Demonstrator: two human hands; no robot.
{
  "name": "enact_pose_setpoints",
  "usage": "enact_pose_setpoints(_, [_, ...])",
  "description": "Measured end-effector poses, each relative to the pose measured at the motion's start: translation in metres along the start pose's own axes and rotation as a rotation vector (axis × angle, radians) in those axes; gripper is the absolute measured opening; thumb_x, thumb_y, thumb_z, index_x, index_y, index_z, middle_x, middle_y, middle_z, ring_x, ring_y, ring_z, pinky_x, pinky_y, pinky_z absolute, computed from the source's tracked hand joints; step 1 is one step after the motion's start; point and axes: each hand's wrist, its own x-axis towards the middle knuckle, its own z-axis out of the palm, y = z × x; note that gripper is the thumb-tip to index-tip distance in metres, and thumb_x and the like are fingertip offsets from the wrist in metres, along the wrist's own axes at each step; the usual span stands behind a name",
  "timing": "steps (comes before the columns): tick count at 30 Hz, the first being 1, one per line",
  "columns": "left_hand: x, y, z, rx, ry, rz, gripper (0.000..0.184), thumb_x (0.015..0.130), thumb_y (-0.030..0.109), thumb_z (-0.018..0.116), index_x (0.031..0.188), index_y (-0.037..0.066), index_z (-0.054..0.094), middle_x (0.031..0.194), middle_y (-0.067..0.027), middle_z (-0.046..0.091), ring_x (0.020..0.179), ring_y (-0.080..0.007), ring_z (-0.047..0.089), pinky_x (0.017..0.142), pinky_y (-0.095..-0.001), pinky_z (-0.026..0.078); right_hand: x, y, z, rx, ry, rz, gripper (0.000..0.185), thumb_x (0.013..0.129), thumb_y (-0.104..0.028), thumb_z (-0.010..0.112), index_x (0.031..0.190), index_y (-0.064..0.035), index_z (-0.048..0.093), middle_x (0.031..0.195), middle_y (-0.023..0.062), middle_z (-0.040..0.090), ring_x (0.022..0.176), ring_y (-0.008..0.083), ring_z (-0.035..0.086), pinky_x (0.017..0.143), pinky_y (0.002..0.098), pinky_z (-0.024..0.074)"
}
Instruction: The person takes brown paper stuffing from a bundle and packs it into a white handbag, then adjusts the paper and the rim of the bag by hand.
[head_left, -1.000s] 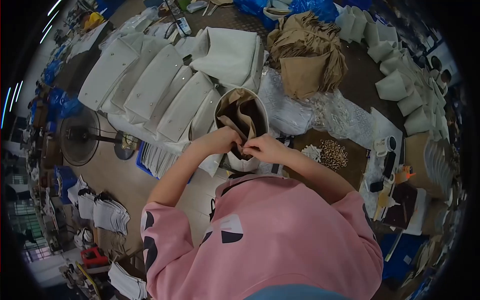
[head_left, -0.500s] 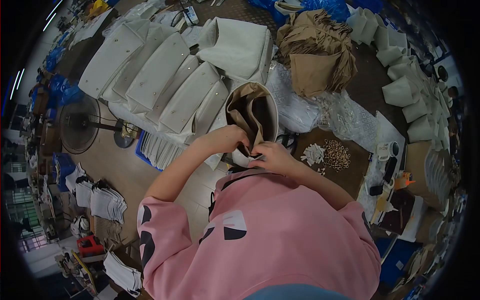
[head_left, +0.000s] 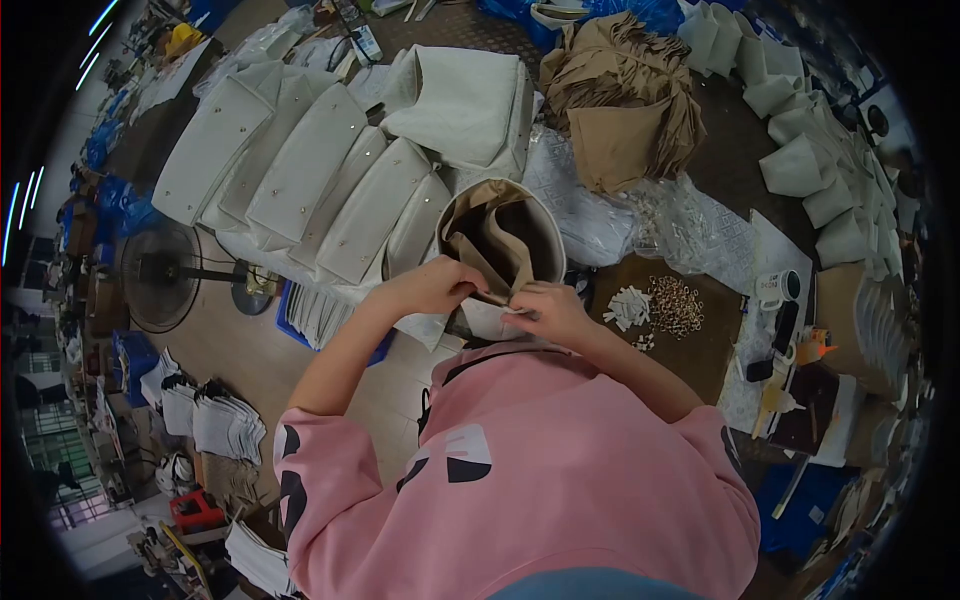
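Observation:
A white bag [head_left: 548,228] stands open in front of my chest, and its brown lining [head_left: 508,232] shows inside. My left hand [head_left: 440,285] pinches the near edge of the lining at the bag's rim. Close beside it on the right, my right hand [head_left: 548,309] has its fingers closed on the same near rim. Left of the bag, several white bags with metal studs [head_left: 305,165] lie in a row. Another white bag [head_left: 460,103] lies on its side behind.
Brown lining pieces [head_left: 625,100] are heaped at the back. Plastic wrap [head_left: 670,222] lies before them. Metal rings [head_left: 676,307] and white bits [head_left: 628,309] sit to the right. A fan [head_left: 165,272] stands at the left. More white bags [head_left: 805,165] line the far right.
Both hands have stayed at the near rim, with small finger shifts. The bag's mouth and lining look wider open than a second ago. The view has shifted slightly.

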Motion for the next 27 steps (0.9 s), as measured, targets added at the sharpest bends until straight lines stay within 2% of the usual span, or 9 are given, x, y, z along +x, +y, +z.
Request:
enact_pose_setpoints(4, [0.000, 0.000, 0.006, -0.137, 0.090, 0.002, 0.026, 0.083, 0.010, 0.067, 0.106, -0.001, 0.067, 0.095, -0.0189, 0.070, 0.086, -0.0336, 0.068, 0.077, -0.0376, 0.053, 0.003, 0.019, -0.016, -0.045, 0.062, 0.062, 0.021, 0.079, -0.027, 0.074, 0.078, -0.0084, 0.065, 0.078, 0.0040, 0.065, 0.077, 0.0244, 0.062, 0.066, 0.0361, 0.0492])
enact_pose_setpoints(7, [0.005, 0.001, 0.009, -0.099, 0.132, 0.082, 0.031, 0.081, 0.017, 0.073, 0.105, -0.002, 0.068, 0.093, -0.0190, 0.070, 0.085, -0.0335, 0.068, 0.076, -0.0375, 0.053, 0.004, 0.021, -0.020, -0.048, 0.051, 0.125, 0.021, 0.079, -0.027, 0.074, 0.079, -0.0082, 0.065, 0.078, 0.0041, 0.065, 0.078, 0.0243, 0.061, 0.066, 0.0364, 0.0489])
enact_pose_setpoints(10, [0.007, -0.003, 0.015, -0.076, 0.159, 0.020, 0.034, 0.077, 0.021, 0.078, 0.102, -0.002, 0.069, 0.088, -0.0184, 0.070, 0.081, -0.0328, 0.068, 0.073, -0.0364, 0.053, 0.004, 0.020, -0.018, -0.039, 0.044, 0.145, 0.021, 0.079, -0.027, 0.075, 0.080, -0.0082, 0.065, 0.078, 0.0041, 0.064, 0.078, 0.0244, 0.061, 0.066, 0.0367, 0.0487])
enact_pose_setpoints(13, [0.008, -0.009, 0.023, -0.113, 0.215, -0.050, 0.028, 0.078, 0.019, 0.077, 0.097, -0.001, 0.070, 0.082, -0.0170, 0.070, 0.076, -0.0319, 0.068, 0.069, -0.0355, 0.052, 0.005, 0.018, -0.016, -0.028, 0.047, 0.148, 0.021, 0.079, -0.027, 0.075, 0.080, -0.0083, 0.065, 0.078, 0.0039, 0.064, 0.078, 0.0246, 0.061, 0.066, 0.0367, 0.0485])
enact_pose_setpoints(19, [0.009, -0.012, 0.030, -0.139, 0.331, -0.030, 0.025, 0.077, 0.018, 0.078, 0.091, 0.000, 0.071, 0.076, -0.0159, 0.069, 0.069, -0.0297, 0.067, 0.064, -0.0345, 0.052, 0.005, 0.017, -0.016, -0.018, 0.068, 0.154, 0.021, 0.078, -0.027, 0.076, 0.080, -0.0085, 0.066, 0.077, 0.0040, 0.063, 0.077, 0.0249, 0.061, 0.065, 0.0370, 0.0484])
enact_pose_setpoints(22, [0.011, -0.010, 0.029, -0.164, 0.299, -0.098, 0.023, 0.075, 0.016, 0.078, 0.091, 0.001, 0.071, 0.078, -0.0150, 0.068, 0.071, -0.0298, 0.067, 0.068, -0.0347, 0.052, 0.004, 0.019, -0.016, -0.017, 0.052, 0.142, 0.022, 0.079, -0.027, 0.076, 0.082, -0.0077, 0.066, 0.079, 0.0049, 0.064, 0.079, 0.0252, 0.061, 0.068, 0.0369, 0.0487])
enact_pose_setpoints(25, [0.011, -0.005, 0.032, 0.000, 0.401, 0.003, 0.017, 0.075, 0.013, 0.076, 0.087, 0.003, 0.069, 0.079, -0.0131, 0.067, 0.077, -0.0304, 0.065, 0.072, -0.0362, 0.052, 0.002, 0.024, -0.017, -0.002, 0.009, 0.082, 0.024, 0.078, -0.024, 0.077, 0.088, -0.0058, 0.065, 0.089, 0.0062, 0.064, 0.085, 0.0253, 0.062, 0.073, 0.0357, 0.0498])
enact_pose_setpoints(27, [0.008, 0.011, 0.027, 0.328, 0.463, 0.175, 0.017, 0.075, 0.012, 0.075, 0.088, 0.004, 0.067, 0.082, -0.0124, 0.065, 0.080, -0.0308, 0.064, 0.074, -0.0384, 0.051, 0.003, 0.026, -0.026, 0.038, -0.015, 0.008, 0.029, 0.075, -0.021, 0.079, 0.094, -0.0043, 0.064, 0.097, 0.0072, 0.064, 0.091, 0.0250, 0.062, 0.077, 0.0342, 0.0510])
